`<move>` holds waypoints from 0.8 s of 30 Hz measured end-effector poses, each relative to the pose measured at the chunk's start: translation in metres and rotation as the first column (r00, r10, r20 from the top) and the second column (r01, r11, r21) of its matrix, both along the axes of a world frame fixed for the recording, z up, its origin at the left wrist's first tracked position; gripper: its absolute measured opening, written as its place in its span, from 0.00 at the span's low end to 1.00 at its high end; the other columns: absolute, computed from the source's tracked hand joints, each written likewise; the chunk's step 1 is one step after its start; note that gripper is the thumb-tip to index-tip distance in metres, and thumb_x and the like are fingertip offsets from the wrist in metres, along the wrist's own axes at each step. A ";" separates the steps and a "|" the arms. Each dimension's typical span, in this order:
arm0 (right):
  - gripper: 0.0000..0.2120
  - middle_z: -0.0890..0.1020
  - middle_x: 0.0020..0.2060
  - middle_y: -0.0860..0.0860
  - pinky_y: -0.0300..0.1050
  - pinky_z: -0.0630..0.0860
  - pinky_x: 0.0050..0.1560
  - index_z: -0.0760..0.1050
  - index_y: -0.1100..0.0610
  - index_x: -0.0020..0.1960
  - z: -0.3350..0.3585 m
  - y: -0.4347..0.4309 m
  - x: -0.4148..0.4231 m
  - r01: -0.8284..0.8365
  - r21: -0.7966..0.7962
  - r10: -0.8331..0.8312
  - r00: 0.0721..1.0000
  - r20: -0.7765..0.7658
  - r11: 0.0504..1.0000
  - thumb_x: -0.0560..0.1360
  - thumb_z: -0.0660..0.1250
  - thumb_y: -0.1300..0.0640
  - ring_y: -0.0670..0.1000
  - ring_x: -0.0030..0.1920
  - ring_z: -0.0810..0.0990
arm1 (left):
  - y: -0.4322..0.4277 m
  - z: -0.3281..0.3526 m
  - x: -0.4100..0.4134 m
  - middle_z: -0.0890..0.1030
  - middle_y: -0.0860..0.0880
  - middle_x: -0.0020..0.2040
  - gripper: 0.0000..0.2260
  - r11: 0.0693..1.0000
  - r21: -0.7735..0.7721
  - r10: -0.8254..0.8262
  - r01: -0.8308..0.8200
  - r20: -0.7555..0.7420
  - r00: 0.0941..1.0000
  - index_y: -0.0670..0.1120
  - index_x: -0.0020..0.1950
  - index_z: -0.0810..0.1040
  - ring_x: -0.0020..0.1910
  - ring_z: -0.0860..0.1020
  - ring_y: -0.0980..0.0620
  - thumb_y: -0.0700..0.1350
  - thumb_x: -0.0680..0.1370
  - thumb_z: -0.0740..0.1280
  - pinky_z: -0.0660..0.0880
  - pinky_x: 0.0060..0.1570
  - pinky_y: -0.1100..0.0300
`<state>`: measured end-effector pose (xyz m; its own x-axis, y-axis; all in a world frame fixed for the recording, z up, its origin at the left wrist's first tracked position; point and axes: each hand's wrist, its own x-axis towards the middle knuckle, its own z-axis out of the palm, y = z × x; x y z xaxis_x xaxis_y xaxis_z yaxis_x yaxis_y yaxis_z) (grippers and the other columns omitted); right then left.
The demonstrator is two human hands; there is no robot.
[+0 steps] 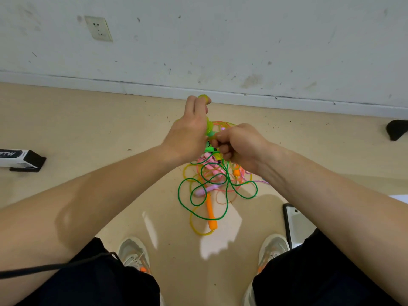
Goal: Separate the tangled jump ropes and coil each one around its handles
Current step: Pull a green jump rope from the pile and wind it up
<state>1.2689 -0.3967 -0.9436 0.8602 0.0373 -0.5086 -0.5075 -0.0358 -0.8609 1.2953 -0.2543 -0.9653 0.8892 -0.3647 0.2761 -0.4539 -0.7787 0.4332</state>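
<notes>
My left hand [189,131] grips a yellow-green jump rope handle [208,127], whose top end sticks out above my fingers. My right hand [238,144] pinches the green rope [223,188] close beside that handle. The green rope hangs down from my hands in loops onto a tangled pile on the floor. In the pile lie an orange handle [211,215], a pink handle [204,191], yellow rope [198,230] and pink rope, all crossing one another. A second orange handle [236,172] shows partly under my right wrist.
A white wall with a socket [98,28] stands behind the pile. A black and white box [21,160] lies at the left, a dark object [396,129] at the far right, a phone-like slab [295,224] by my right knee. My shoes [134,255] flank the pile.
</notes>
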 end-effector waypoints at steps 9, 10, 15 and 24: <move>0.07 0.83 0.34 0.58 0.38 0.75 0.27 0.78 0.68 0.45 0.008 -0.005 0.000 -0.046 0.069 0.041 0.996 0.077 0.997 0.78 0.62 0.70 0.47 0.26 0.77 | 0.021 0.018 0.011 0.64 0.52 0.58 0.39 0.992 -0.104 -0.091 0.071 -0.205 0.975 0.46 0.71 0.63 0.51 0.67 0.59 0.44 0.66 0.79 0.70 0.46 0.62; 0.06 0.83 0.33 0.58 0.37 0.74 0.26 0.78 0.69 0.47 0.007 -0.005 0.000 -0.055 0.073 0.049 0.996 0.081 0.996 0.78 0.62 0.70 0.47 0.25 0.77 | 0.021 0.016 0.010 0.65 0.52 0.58 0.39 0.991 -0.104 -0.101 0.084 -0.177 0.979 0.45 0.71 0.64 0.49 0.67 0.60 0.46 0.65 0.80 0.69 0.46 0.61; 0.08 0.83 0.35 0.60 0.40 0.75 0.29 0.79 0.73 0.50 0.007 -0.007 0.002 -0.110 -0.079 0.122 0.976 0.181 0.991 0.78 0.65 0.68 0.49 0.27 0.78 | 0.020 0.011 0.011 0.67 0.53 0.56 0.36 0.987 -0.136 -0.099 0.083 -0.115 0.988 0.46 0.68 0.67 0.48 0.66 0.62 0.52 0.66 0.80 0.71 0.49 0.57; 0.04 0.81 0.30 0.54 0.40 0.76 0.27 0.79 0.63 0.50 0.014 -0.008 0.002 -0.146 -0.144 0.172 0.967 0.188 0.979 0.77 0.66 0.65 0.50 0.26 0.79 | 0.017 0.005 0.008 0.68 0.52 0.56 0.32 0.978 -0.202 -0.097 0.048 -0.241 0.966 0.49 0.65 0.67 0.50 0.71 0.57 0.52 0.65 0.77 0.75 0.54 0.51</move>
<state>1.2709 -0.4043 -0.9298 0.9326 0.1272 -0.3377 -0.3057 -0.2186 -0.9267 1.3035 -0.2369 -0.9600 0.9116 -0.3925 0.1219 -0.3654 -0.6382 0.6776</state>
